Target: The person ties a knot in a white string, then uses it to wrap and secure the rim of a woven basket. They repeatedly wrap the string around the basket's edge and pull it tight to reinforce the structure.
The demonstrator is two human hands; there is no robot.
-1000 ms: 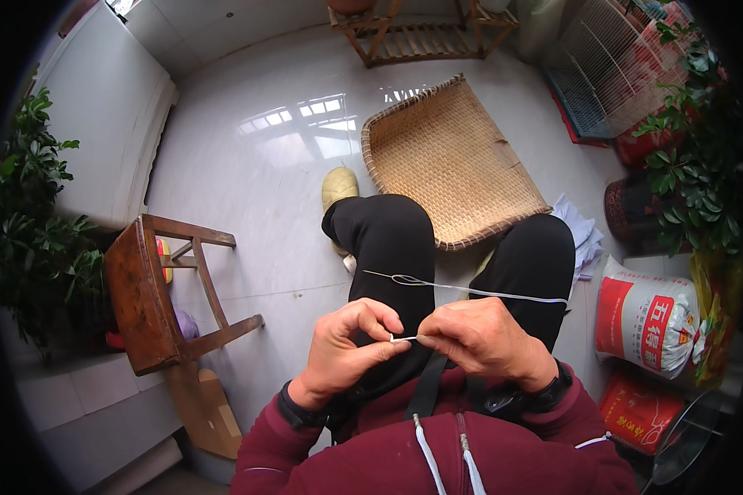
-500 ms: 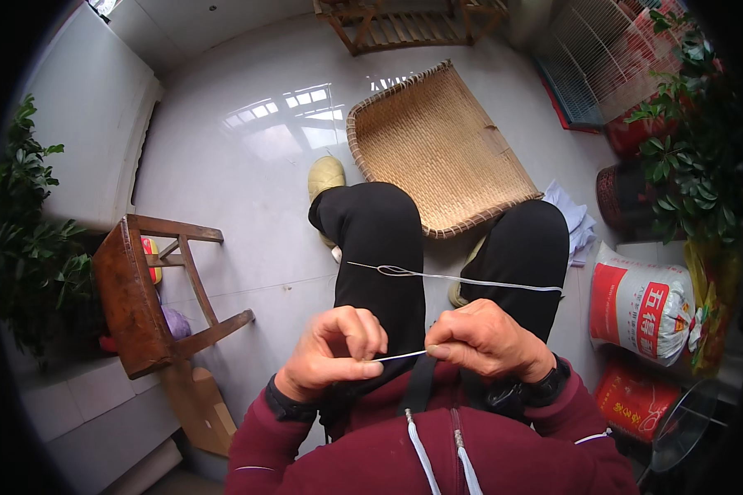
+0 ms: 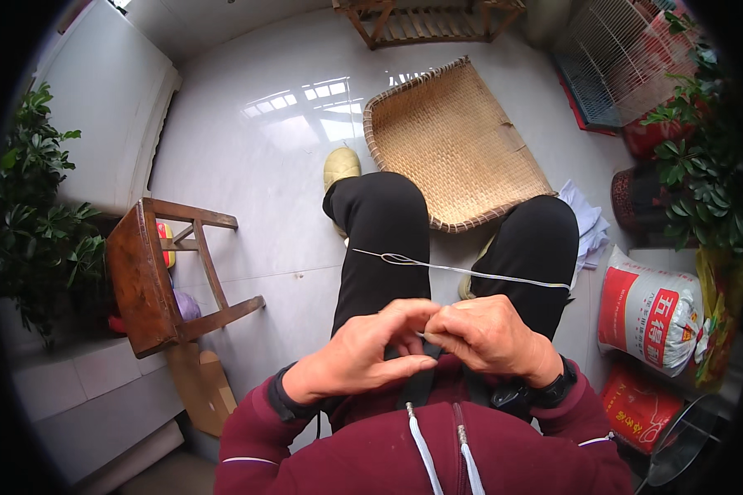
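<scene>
My right hand point(image 3: 491, 337) is closed in a pinch, with a short bit of white thread point(image 3: 423, 335) showing at its fingertips. My left hand point(image 3: 380, 346) reaches against it from the left: the forefinger touches the right fingers, while the thumb sticks out apart below. Whether thread runs on inside the left fingers is hidden. Across my black-trousered knees lies a pale doubled thread point(image 3: 504, 275). At its left end it opens into a narrow loop, beyond which a thin needle-like tip point(image 3: 365, 252) points left.
A woven bamboo scoop basket point(image 3: 454, 140) rests on the tiled floor past my knees. To the left is a wooden stool point(image 3: 144, 280) on its side. At right are white cloth point(image 3: 586, 223), a full white-and-red sack point(image 3: 648, 309), a red box point(image 3: 636, 408) and a wire cage point(image 3: 611, 66).
The hands have come together; the thread stretched between them is now mostly hidden. My left thumb has parted from its fingers. The view has shifted slightly.
</scene>
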